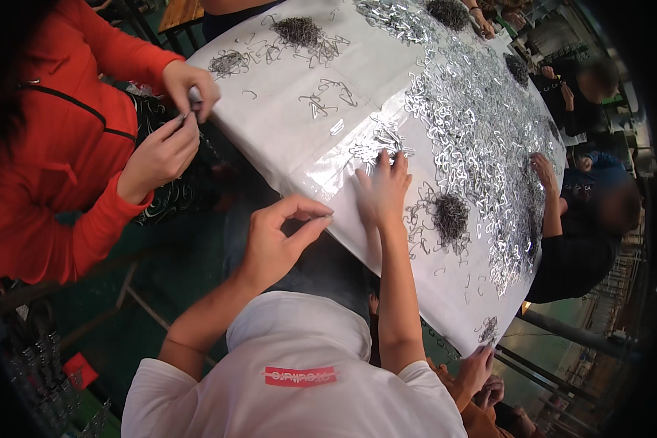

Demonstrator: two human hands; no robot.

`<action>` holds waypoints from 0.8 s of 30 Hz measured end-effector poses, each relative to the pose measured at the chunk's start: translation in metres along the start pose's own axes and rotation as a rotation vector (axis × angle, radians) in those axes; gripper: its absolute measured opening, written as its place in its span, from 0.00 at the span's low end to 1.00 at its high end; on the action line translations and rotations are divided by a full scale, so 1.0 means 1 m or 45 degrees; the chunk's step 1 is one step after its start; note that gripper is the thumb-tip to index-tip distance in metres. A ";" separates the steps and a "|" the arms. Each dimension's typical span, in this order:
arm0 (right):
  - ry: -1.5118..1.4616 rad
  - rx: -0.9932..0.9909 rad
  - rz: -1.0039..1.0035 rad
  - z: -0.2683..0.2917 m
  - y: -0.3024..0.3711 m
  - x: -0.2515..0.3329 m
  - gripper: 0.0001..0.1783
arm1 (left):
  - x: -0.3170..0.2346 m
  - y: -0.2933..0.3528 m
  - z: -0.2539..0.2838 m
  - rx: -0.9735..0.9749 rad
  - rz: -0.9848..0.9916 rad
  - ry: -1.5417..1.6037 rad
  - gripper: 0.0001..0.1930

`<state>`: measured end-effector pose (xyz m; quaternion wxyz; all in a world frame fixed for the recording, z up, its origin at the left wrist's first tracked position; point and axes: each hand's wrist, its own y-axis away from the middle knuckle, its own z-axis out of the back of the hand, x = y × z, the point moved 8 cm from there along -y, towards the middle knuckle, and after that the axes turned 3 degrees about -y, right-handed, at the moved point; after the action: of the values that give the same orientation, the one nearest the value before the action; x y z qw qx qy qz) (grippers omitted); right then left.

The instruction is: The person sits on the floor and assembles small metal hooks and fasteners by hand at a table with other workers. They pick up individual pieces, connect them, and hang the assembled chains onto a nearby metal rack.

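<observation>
My left hand (pixel 276 237) is raised by the near edge of the white-covered table (pixel 277 87), thumb and forefinger pinched together. Whatever sits at the fingertips is too small to make out. My right hand (pixel 385 191), slightly blurred, lies palm down on the table with its fingers spread. Its fingertips reach a small pile of shiny silver metal clips (pixel 376 142) on a clear plastic sheet. Just right of that hand is a dark heap of thin bent wire pieces (pixel 450 217), with loose ones scattered round it.
A broad spread of silver clips (pixel 474 139) covers the table's right half. More dark wire heaps (pixel 297 31) lie at the far side. A person in a red jacket (pixel 58 146) works close on my left. Other people's hands (pixel 543 175) are along the right edge.
</observation>
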<state>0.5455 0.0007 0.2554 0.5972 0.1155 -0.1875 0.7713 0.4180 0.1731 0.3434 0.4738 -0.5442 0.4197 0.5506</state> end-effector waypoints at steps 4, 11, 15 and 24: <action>0.048 0.160 0.051 -0.039 -0.020 0.029 0.42 | 0.005 0.003 -0.001 -0.009 0.049 -0.019 0.06; -0.003 0.128 0.297 -0.024 -0.002 0.055 0.21 | 0.011 0.002 0.001 0.007 0.019 -0.017 0.07; -0.516 -0.029 -0.029 -0.004 -0.045 0.009 0.10 | 0.013 0.004 0.000 0.035 0.006 -0.038 0.07; -0.143 0.147 -0.159 -0.046 -0.191 0.017 0.13 | 0.005 0.011 0.001 0.005 -0.017 -0.141 0.07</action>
<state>0.7271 0.0767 0.2494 0.6250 0.2041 -0.1685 0.7344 0.4069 0.1719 0.3377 0.5010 -0.5149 0.3903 0.5758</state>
